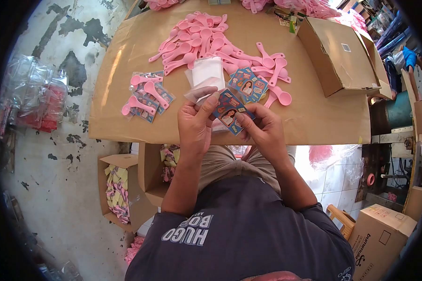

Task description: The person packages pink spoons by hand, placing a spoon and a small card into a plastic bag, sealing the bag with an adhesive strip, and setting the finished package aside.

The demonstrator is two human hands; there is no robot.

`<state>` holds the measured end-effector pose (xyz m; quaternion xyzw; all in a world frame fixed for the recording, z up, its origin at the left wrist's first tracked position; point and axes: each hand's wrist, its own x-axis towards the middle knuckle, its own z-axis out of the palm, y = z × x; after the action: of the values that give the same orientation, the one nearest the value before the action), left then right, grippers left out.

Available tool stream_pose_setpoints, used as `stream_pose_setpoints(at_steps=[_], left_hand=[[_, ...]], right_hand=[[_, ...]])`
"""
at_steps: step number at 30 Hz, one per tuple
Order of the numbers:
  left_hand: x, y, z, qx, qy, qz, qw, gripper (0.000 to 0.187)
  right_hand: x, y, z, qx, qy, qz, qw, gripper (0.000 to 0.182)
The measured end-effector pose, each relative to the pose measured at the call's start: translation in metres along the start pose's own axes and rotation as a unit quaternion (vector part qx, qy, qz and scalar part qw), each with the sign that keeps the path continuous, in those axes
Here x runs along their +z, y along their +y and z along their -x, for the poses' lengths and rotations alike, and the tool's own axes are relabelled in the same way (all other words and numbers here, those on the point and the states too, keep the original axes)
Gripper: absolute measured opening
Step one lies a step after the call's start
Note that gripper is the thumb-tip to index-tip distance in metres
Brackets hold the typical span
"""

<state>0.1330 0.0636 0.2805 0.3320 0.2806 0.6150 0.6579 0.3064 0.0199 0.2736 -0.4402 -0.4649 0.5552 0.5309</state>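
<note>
My left hand (pixel 197 119) pinches a clear plastic bag (pixel 202 92) at its edge, beside a blue printed card (pixel 229 111). My right hand (pixel 263 129) grips the same card between thumb and fingers. Under and behind my hands lies a stack of clear bags (pixel 208 72). More blue cards (pixel 248 85) lie just to the right of the stack. A big heap of pink spoons (pixel 199 37) covers the table behind. On the left, several pink spoons (pixel 156 93) rest on bagged blue cards (pixel 147 114).
An open cardboard box (pixel 335 56) stands at the table's (pixel 122 126) right side. Below the left edge, a box (pixel 118 187) holds wrapped pink and yellow pieces. Plastic packs (pixel 37 93) are at far left. A closed carton (pixel 382 239) sits at lower right.
</note>
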Motion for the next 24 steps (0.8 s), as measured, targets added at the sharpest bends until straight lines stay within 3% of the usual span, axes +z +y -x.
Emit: stream_pose_setpoints(at_steps=[5, 10, 14, 19, 24], left_hand=[[0.008, -0.012, 0.006, -0.035, -0.026, -0.019, 0.999, 0.027], [0.027, -0.008, 0.012, 0.023, -0.009, -0.047, 0.999, 0.029], [0.027, -0.014, 0.013, 0.008, -0.025, -0.093, 0.995, 0.029], [0.033, -0.013, 0.020, -0.037, -0.110, -0.155, 0.981, 0.032], [0.047, -0.016, 0.026, -0.001, -0.142, -0.185, 0.972, 0.044]], right_hand=[[-0.011, -0.007, -0.004, -0.002, 0.001, -0.055, 0.998, 0.017], [-0.010, -0.005, 0.000, -0.034, 0.042, -0.106, 0.993, 0.018], [-0.020, 0.001, 0.007, -0.022, 0.027, -0.110, 0.993, 0.020], [-0.024, -0.004, 0.008, -0.050, 0.032, -0.103, 0.993, 0.019], [-0.022, 0.005, 0.008, -0.067, 0.033, -0.097, 0.992, 0.021]])
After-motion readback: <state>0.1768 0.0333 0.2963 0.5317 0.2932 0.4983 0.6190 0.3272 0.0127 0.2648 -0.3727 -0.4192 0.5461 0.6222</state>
